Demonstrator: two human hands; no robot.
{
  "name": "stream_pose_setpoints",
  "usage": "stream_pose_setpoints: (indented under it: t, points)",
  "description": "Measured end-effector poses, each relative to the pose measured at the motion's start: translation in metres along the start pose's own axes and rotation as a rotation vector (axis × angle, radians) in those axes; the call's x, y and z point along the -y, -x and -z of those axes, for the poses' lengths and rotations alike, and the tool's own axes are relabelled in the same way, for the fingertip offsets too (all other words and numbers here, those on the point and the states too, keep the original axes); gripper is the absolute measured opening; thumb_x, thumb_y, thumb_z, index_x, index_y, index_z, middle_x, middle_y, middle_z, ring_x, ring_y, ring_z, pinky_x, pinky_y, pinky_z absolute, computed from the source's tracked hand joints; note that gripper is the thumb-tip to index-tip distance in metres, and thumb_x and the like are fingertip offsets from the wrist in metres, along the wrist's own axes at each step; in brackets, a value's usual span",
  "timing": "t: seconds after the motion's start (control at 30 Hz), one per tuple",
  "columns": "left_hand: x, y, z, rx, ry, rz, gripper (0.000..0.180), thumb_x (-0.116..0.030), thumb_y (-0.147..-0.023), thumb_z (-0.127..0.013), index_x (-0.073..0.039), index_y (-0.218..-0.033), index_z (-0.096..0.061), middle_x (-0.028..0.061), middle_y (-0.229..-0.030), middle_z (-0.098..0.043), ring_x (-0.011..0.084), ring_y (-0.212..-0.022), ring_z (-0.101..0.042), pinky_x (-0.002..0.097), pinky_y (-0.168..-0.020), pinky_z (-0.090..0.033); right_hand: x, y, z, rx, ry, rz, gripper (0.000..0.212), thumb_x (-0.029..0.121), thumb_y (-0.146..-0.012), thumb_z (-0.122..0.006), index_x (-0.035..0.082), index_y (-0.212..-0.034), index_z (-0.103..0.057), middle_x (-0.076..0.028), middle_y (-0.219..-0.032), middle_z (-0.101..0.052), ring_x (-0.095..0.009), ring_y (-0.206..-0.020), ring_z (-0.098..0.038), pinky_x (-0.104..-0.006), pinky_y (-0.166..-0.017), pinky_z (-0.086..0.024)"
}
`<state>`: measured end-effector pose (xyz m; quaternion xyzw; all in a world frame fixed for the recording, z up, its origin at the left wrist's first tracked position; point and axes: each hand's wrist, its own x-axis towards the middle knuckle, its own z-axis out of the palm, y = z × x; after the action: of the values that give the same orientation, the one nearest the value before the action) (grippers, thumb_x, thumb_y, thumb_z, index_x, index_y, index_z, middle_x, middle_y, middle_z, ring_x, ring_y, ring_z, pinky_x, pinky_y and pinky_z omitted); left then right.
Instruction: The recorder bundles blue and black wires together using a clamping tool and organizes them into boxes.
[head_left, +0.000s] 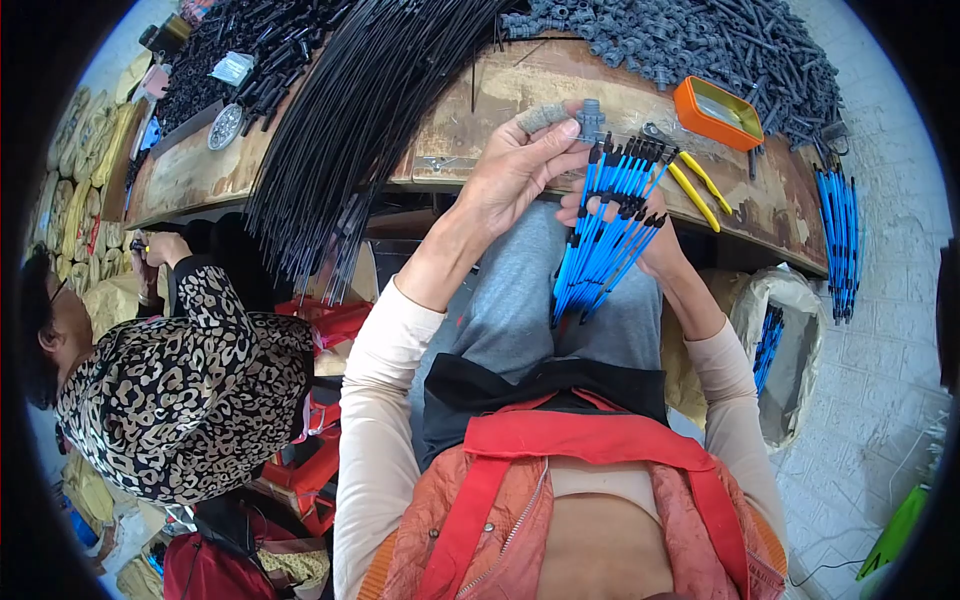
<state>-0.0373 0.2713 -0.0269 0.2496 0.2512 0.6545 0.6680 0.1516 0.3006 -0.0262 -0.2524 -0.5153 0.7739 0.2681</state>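
Note:
Near the table's front edge, my left hand (520, 165) pinches a small grey plastic fitting (590, 117) between thumb and fingers; a tan wrap covers one finger. A thin wire-like line runs from there toward the tops of several blue rods with black tips (598, 262). My right hand (650, 225) is closed around this bundle from behind and the right, and the rods partly hide its fingers. The bundle hangs slanted above my lap. Just right of it, pliers with yellow handles (702, 190) lie on the table edge.
An orange box (718, 112) stands before a heap of grey plastic parts (690, 45). Long black rods (350, 120) overhang the table at left. More blue rods (838, 240) stand at far right, above a lined bin (790, 300). A co-worker in a patterned top (190, 380) sits left.

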Motion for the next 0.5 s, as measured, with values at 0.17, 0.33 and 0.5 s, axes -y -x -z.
stream_pose_setpoints:
  t: [0.17,0.33,0.5]
  points:
    - [-0.004,0.008,-0.015,-0.048,-0.096,-0.077,0.038,-0.003,-0.094,-0.058,0.006,-0.130,-0.050,0.0164,-0.115,-0.063,0.0240,-0.099,-0.066,0.0329,-0.089,-0.056,-0.002,-0.001,0.004,0.002,-0.013,0.013,0.040,0.016,-0.086,-0.069,-0.005,-0.118,-0.056,-0.020,-0.103,-0.067,-0.032,-0.092,-0.069,-0.0430,-0.084,-0.057]
    - [-0.009,0.028,-0.030,-0.056,-0.363,-0.149,0.050,-0.001,-0.087,-0.067,0.007,-0.133,-0.049,0.0142,-0.103,-0.066,0.0131,-0.082,-0.063,0.0239,-0.066,-0.052,-0.001,-0.001,0.001,0.006,0.001,0.032,0.035,0.014,-0.088,-0.066,-0.003,-0.117,-0.058,-0.018,-0.103,-0.067,-0.032,-0.092,-0.069,-0.0429,-0.083,-0.058]
    - [-0.007,0.024,-0.037,-0.175,-0.504,-0.219,0.050,-0.005,-0.083,-0.074,0.005,-0.128,-0.054,0.0105,-0.103,-0.066,0.0130,-0.087,-0.064,0.0275,-0.074,-0.053,0.000,0.000,-0.002,-0.007,0.066,0.006,0.030,0.012,-0.088,-0.065,-0.005,-0.114,-0.060,-0.016,-0.101,-0.068,-0.029,-0.092,-0.069,-0.0414,-0.084,-0.058]
